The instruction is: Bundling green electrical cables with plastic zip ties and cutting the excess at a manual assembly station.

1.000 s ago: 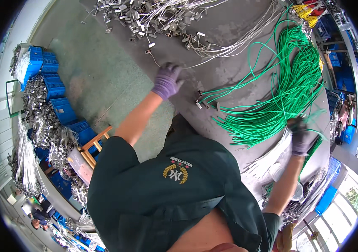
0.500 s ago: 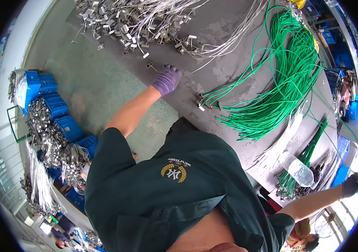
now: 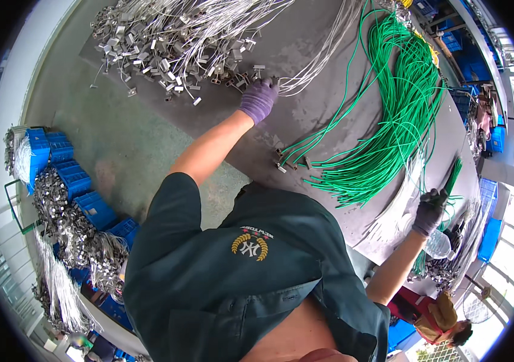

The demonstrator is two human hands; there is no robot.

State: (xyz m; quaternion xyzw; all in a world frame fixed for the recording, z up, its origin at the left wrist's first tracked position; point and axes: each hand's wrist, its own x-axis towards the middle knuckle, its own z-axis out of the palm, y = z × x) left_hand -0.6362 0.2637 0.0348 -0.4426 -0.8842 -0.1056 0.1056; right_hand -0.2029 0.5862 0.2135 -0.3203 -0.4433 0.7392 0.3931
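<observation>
My left hand (image 3: 260, 100), in a purple glove, is closed at the end of a looping strand of white wires (image 3: 312, 77). Its fingertips are beside metal clips (image 3: 233, 77); they partly hide what they grip. My right hand (image 3: 430, 212), in a dark glove, is closed on a green cable (image 3: 424, 172) at the table's right side. Just above its fingers is a small green bundle (image 3: 453, 175), and a clear plastic bottle (image 3: 438, 244) lies partly hidden below it. Between the hands spreads a big bundle of green cables (image 3: 383, 139), with small metal ends at its left tips.
A heap of white wires with metal clips (image 3: 166, 54) covers the table's far left. White strands (image 3: 390, 214) lie near the right edge. Blue crates (image 3: 95, 210) with piled metal parts stand along the left. Another person (image 3: 438, 320) is at lower right.
My left hand has moved right and away from me, up to the white wires by the clips. My right hand has come inward from the far right to the small green bundle.
</observation>
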